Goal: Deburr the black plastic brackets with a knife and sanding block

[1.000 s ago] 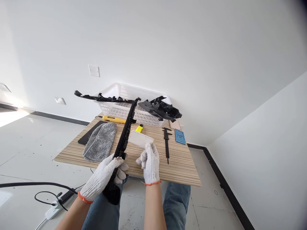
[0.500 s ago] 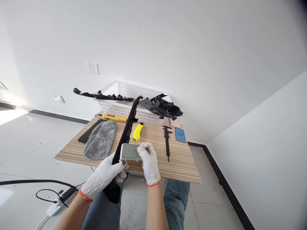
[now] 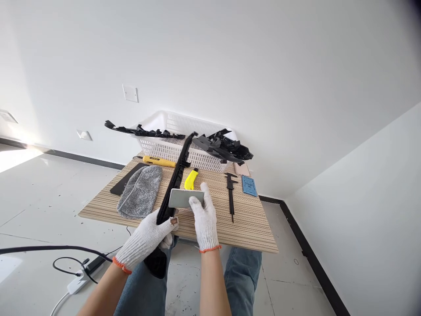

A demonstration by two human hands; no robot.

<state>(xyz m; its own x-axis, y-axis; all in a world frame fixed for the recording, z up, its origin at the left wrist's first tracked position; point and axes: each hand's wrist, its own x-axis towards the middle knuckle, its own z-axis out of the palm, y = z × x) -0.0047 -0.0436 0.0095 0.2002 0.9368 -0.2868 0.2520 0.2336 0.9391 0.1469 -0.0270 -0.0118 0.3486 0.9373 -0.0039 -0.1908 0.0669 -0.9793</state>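
Observation:
My left hand (image 3: 148,235), in a white knitted glove with an orange cuff, is closed round the lower part of a long black plastic trim strip (image 3: 178,173). The strip slants up and away over the table toward the basket. My right hand (image 3: 205,221), gloved alike, pinches a flat grey-green sanding sponge (image 3: 183,199) by its right end, thumb on the near face. The sponge's left end lies against or just over the strip's edge, above the left hand; whether they touch I cannot tell. Just beyond the sponge is a yellow utility knife (image 3: 190,179).
On the wood-grain table (image 3: 250,228) lie a grey cloth (image 3: 140,192), a dark flat pad (image 3: 126,180), a yellow-handled tool (image 3: 159,161), a black caliper (image 3: 230,195) and a blue card (image 3: 249,186). Behind, a white basket (image 3: 161,149) bears black plastic parts (image 3: 223,147). Cables run at left.
The sanding sponge has tilted up and moved slightly higher, its face now a narrower band. My right hand's fingers have shifted to its right end. My left hand keeps hold of the strip.

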